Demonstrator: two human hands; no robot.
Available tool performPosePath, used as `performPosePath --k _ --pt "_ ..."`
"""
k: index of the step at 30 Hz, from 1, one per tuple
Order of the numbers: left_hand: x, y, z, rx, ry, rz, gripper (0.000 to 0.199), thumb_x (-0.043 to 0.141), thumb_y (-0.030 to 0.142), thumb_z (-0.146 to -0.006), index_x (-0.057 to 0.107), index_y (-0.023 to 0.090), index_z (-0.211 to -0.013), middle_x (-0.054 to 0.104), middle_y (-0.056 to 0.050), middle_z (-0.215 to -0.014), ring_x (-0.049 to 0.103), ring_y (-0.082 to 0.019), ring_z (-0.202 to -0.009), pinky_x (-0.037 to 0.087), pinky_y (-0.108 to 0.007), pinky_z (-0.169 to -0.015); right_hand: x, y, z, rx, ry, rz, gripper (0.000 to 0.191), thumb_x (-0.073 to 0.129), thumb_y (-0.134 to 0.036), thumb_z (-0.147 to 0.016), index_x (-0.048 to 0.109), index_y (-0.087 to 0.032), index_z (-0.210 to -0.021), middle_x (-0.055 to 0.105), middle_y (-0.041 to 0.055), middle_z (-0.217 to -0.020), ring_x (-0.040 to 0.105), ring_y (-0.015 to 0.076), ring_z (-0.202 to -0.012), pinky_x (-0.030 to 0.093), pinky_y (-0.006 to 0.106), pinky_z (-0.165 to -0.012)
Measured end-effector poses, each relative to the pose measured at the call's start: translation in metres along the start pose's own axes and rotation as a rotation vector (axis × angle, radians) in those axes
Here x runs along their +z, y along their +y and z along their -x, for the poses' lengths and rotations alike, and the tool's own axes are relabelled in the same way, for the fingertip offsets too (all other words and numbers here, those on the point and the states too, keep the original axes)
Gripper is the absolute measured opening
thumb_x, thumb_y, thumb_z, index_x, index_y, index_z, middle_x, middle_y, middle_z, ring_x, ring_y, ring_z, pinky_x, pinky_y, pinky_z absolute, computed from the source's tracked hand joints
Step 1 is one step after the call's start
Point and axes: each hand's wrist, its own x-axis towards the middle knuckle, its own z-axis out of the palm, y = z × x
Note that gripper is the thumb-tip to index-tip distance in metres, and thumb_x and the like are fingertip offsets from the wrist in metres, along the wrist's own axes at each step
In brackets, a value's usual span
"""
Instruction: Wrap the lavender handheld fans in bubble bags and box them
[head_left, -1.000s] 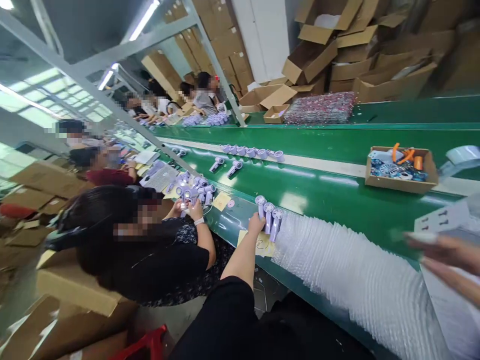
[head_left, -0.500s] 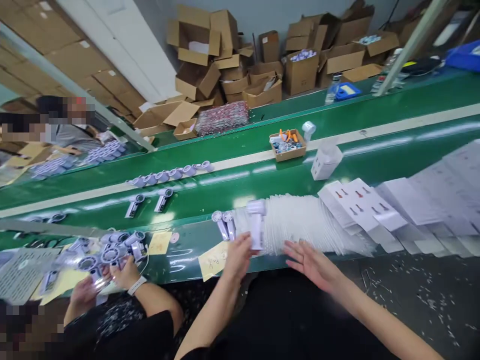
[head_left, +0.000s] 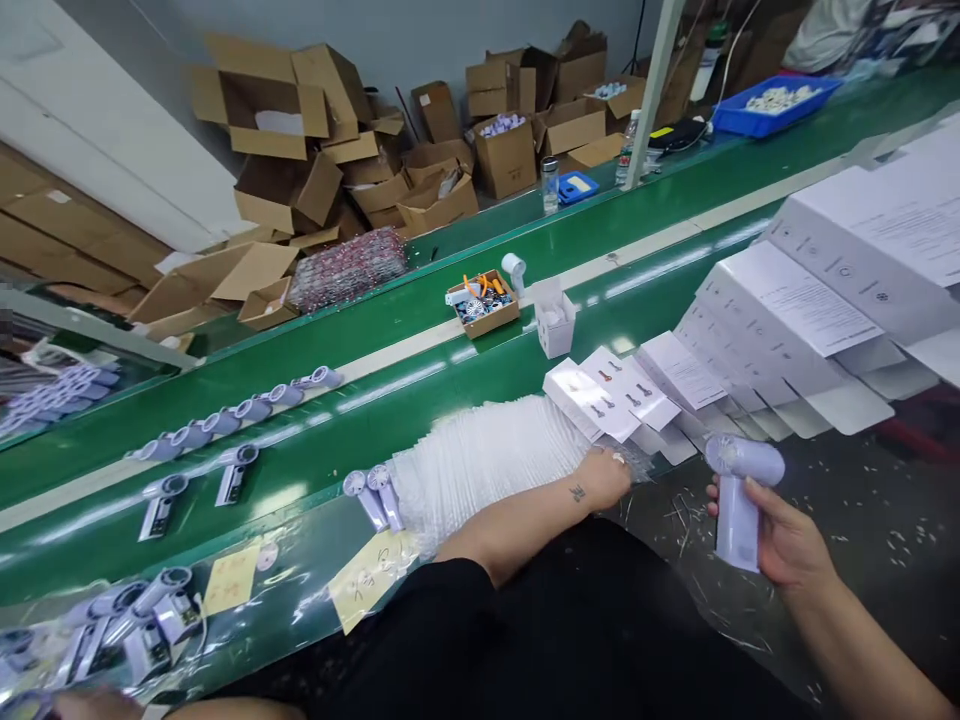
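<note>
My right hand (head_left: 795, 540) grips a lavender handheld fan (head_left: 739, 530) by its handle, in the air over the floor at the right. The fan's round head is at the top. My left hand (head_left: 606, 478) reaches across my body to the near right end of a fanned row of clear plastic bags (head_left: 495, 450). Its fingers are closed on the edge of a bag, partly hidden by the hand itself. Two lavender handheld fans (head_left: 375, 495) lie at the left end of the bags. White printed boxes (head_left: 615, 390) overlap in a row beyond my left hand.
A small carton of parts and tools (head_left: 491, 318) and an upright white box (head_left: 555, 320) stand on the green conveyor (head_left: 420, 400). Fan bodies (head_left: 251, 408) line it at left. A handwritten yellow note (head_left: 367, 580) lies near me. A co-worker's hand (head_left: 97, 703) shows lower left.
The handheld fan has passed from my left hand to my right, which has moved right with it. My left hand has crossed to the bags' right end and closed. The view has swung right.
</note>
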Motion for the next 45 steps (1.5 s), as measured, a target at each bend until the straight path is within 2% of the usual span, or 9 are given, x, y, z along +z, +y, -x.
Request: performPosePath --k 5,10,15,18,21,25,31,36,45 --pt "-0.001 0.002 -0.007 -0.19 0.0 0.056 0.006 0.064 0.013 -0.07 0.064 0.015 -0.075 0.063 -0.013 -0.085 0.059 -0.027 -0.088 0.047 -0.035 -0.073 -0.013 0.022 -0.005 0.113 -0.176 0.024 0.022 0.073 -0.026 -0.064 0.066 -0.021 -0.085 0.07 0.005 -0.081 0.067 0.0234 -0.072 0.059 0.034 -0.06" --pt "-0.027 -0.016 0.0 -0.43 -0.044 0.343 0.023 0.069 0.041 -0.067 0.065 0.02 -0.076 0.063 -0.001 -0.075 0.059 -0.02 -0.077 0.045 -0.026 -0.066 0.022 0.03 -0.026 0.129 -0.474 0.046 0.036 0.07 -0.025 -0.07 0.059 -0.024 -0.105 0.065 0.0065 -0.108 0.059 0.0263 -0.106 0.057 0.031 -0.067" --pt "-0.061 -0.019 0.031 -0.516 -0.013 0.544 0.012 0.061 0.025 -0.073 0.065 0.017 -0.065 0.061 0.002 -0.063 0.057 -0.014 -0.066 0.042 -0.022 -0.063 0.044 0.047 -0.065 0.035 -0.483 0.1 0.04 0.074 -0.025 -0.068 0.059 -0.026 -0.105 0.066 0.0017 -0.099 0.061 0.022 -0.095 0.056 0.031 -0.068" --pt "-0.097 -0.014 0.078 -0.499 0.206 0.66 0.004 0.061 0.016 -0.069 0.064 0.017 -0.066 0.063 0.002 -0.067 0.057 -0.013 -0.067 0.043 -0.021 -0.063 0.037 0.054 -0.07 -0.008 -0.452 0.169 0.038 0.077 -0.025 -0.064 0.062 -0.025 -0.099 0.065 -0.0013 -0.083 0.062 0.0185 -0.077 0.055 0.034 -0.069" --pt "-0.13 -0.007 0.131 -0.58 0.657 0.55 0.005 0.059 0.017 -0.071 0.059 0.018 -0.066 0.06 0.002 -0.066 0.055 -0.012 -0.064 0.043 -0.021 -0.059 0.03 0.047 -0.051 0.059 -0.539 0.236 0.032 0.077 -0.028 -0.064 0.063 -0.021 -0.092 0.065 0.001 -0.078 0.062 0.0179 -0.067 0.053 0.034 -0.067" --pt "-0.128 0.004 0.158 -0.658 1.087 0.085 0.004 0.055 0.018 -0.076 0.058 0.018 -0.074 0.059 -0.002 -0.071 0.055 -0.015 -0.068 0.045 -0.026 -0.065 0.061 0.028 -0.007 0.236 -0.826 0.234 0.035 0.076 -0.033 -0.065 0.062 -0.02 -0.094 0.066 0.0064 -0.079 0.062 0.0189 -0.06 0.05 0.033 -0.056" --pt "-0.081 -0.001 0.128 -0.546 0.844 0.485 0.012 0.054 0.018 -0.078 0.065 0.017 -0.084 0.067 -0.004 -0.079 0.061 -0.016 -0.075 0.048 -0.028 -0.071 0.147 0.034 0.017 0.342 -1.017 0.331 0.062 0.075 -0.024 -0.066 0.048 -0.027 -0.121 0.061 0.0033 -0.087 0.06 0.0188 -0.073 0.054 0.032 -0.056" --pt "-0.075 -0.011 0.141 -0.63 0.877 0.937 0.015 0.054 0.023 -0.079 0.066 0.014 -0.083 0.068 -0.004 -0.079 0.062 -0.016 -0.077 0.049 -0.028 -0.073 0.157 0.046 0.001 0.322 -0.878 0.431 0.043 0.07 -0.026 -0.072 0.054 -0.024 -0.112 0.059 0.0032 -0.086 0.06 0.0191 -0.078 0.055 0.029 -0.055" --pt "-0.077 -0.02 0.164 -0.397 0.835 0.348 0.019 0.044 0.021 -0.087 0.063 0.017 -0.087 0.061 -0.004 -0.073 0.056 -0.015 -0.073 0.046 -0.028 -0.071 0.153 0.055 0.017 0.219 -0.845 0.475 0.075 0.071 -0.027 -0.071 0.031 -0.037 -0.134 0.051 0.0052 -0.116 0.058 0.0199 -0.085 0.055 0.031 -0.057"
